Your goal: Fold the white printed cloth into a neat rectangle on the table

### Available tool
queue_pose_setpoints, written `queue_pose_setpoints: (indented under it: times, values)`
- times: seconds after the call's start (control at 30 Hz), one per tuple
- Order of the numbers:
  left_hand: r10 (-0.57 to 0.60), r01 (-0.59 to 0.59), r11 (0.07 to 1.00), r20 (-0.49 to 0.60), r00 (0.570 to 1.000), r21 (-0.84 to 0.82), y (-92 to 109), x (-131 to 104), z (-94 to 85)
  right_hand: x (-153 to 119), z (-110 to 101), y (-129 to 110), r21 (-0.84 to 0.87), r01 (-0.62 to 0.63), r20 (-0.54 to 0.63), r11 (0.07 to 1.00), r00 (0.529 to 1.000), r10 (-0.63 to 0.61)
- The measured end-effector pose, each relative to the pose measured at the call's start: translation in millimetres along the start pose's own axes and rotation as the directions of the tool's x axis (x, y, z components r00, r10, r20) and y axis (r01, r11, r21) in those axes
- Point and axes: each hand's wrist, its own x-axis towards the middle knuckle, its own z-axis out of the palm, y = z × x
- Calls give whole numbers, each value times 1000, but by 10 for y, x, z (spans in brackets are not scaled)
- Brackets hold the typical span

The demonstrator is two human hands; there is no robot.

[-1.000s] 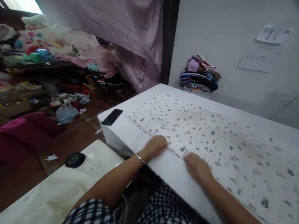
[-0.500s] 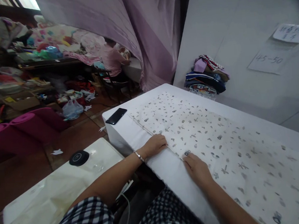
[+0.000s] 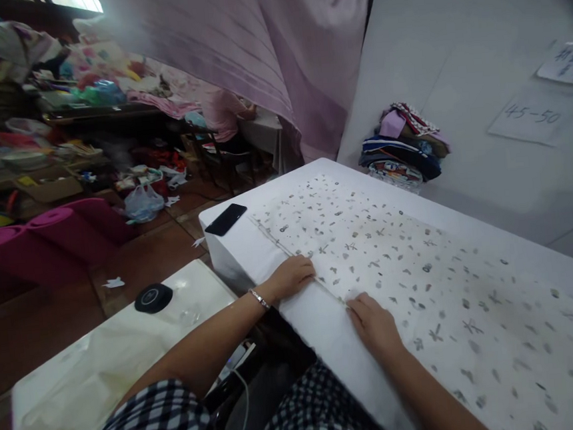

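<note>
A long piece of white fabric [image 3: 395, 252] with small grey printed motifs lies flat across the white-covered table. Its near edge looks folded into a narrow strip running toward the far left. On that edge my left hand [image 3: 292, 276], with a bracelet at the wrist, has its fingers curled closed on the cloth. Farther along the same edge, nearer to me, my right hand [image 3: 373, 321] pinches the fold between thumb and fingers. A short taut stretch of the edge shows between the two hands. My fingertips partly hide the cloth they hold.
A black phone [image 3: 225, 219] rests at the table's far left corner. Folded cloths [image 3: 403, 144] are stacked against the wall. Left is a lower white table [image 3: 192, 287] with a round black device [image 3: 153, 298]. Beyond are magenta rolls [image 3: 62, 238], a pink curtain [image 3: 313, 59] and a seated person [image 3: 222, 113].
The view has shifted slightly, so the surroundings sit a little farther right. Both hands keep their hold on the fabric edge, moved very slightly along it or not at all.
</note>
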Motion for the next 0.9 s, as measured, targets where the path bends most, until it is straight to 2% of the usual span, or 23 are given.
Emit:
queue_pose_setpoints:
  times: [0.13, 0.3, 0.37, 0.43, 0.5, 0.57, 0.67, 0.9]
  values:
    - [-61, 61, 998, 5, 998, 3, 16, -2, 8, -25, 40, -10, 25, 46, -62, 999, 997, -44]
    - [-179, 172, 977, -46, 983, -126, -40, -11, -54, -43, 36, -26, 89, 67, -122, 994, 991, -56]
    - [-286, 266, 949, -109, 952, -171, -130, -26, -115, -45, 32, -28, 115, 67, -133, 991, 990, -52]
    - [-402, 374, 911, -165, 901, -175, -247, -43, -181, -47, 31, -29, 131, 64, -135, 989, 990, -46]
    - [-470, 454, 882, -167, 867, -126, -360, -57, -236, -49, 31, -30, 138, 58, -130, 989, 991, -40]
    - [-473, 470, 881, -104, 875, -50, -442, -62, -269, -50, 27, -32, 142, 51, -123, 989, 992, -33]
    - [-415, 415, 910, -1, 910, 24, -488, -51, -285, -50, 14, -38, 143, 41, -111, 989, 994, -25]
    - [-327, 315, 939, 79, 942, 140, -507, 7, -268, -56, 14, -38, 154, 22, -92, 988, 996, -8]
